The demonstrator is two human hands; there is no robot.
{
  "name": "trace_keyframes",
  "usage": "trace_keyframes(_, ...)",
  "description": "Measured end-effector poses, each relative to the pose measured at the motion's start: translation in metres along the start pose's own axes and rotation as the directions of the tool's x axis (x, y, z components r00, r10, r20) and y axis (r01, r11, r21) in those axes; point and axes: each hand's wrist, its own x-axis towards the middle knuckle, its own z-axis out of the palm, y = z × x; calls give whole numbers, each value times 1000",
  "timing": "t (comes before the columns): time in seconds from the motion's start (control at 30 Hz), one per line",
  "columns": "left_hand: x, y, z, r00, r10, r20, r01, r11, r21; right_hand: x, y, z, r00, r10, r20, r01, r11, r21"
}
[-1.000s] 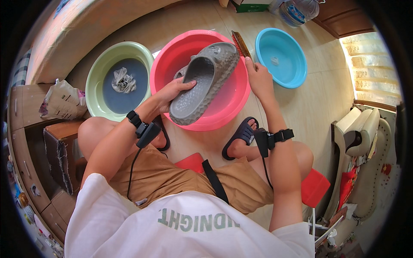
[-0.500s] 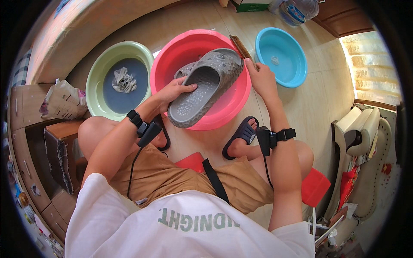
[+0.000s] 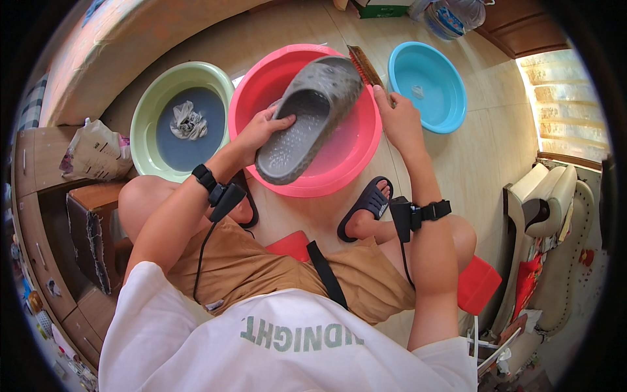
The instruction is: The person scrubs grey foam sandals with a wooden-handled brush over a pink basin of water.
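Note:
A grey slipper [image 3: 318, 85] with a bumpy textured surface is tilted over the pink basin [image 3: 370, 157]. My left hand [image 3: 264, 134] grips it by the open side, thumb on the footbed and fingers beneath. My right hand [image 3: 396, 116] is closed round the handle of a scrub brush [image 3: 364, 65]. The brush's bristles face the toe end of the slipper, at its right edge; I cannot tell whether they touch. Some water shows in the basin below the slipper.
To the left, a green basin [image 3: 140, 134] holds murky water and a wet cloth [image 3: 189, 122]. At the right stands a blue basin [image 3: 449, 91]. A large water bottle [image 3: 450, 19] is at the back. A cardboard box [image 3: 88, 235] sits by my left knee.
The slipper has tipped and risen slightly, its toe shifting left and away from me. My right hand and the brush have shifted slightly, and the brush has turned.

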Motion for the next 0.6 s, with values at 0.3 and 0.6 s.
trace_keyframes(0.3, -1, -3, 0, 998, -25, 66, 25, 1000, -8, 1, -4, 1, 998, -18, -57, 19, 1000, 14)
trace_keyframes(0.6, 1, 0, -2, 999, -53, 13, 54, 994, -91, -11, -14, 6, 998, -28, -63, 31, 999, 40)
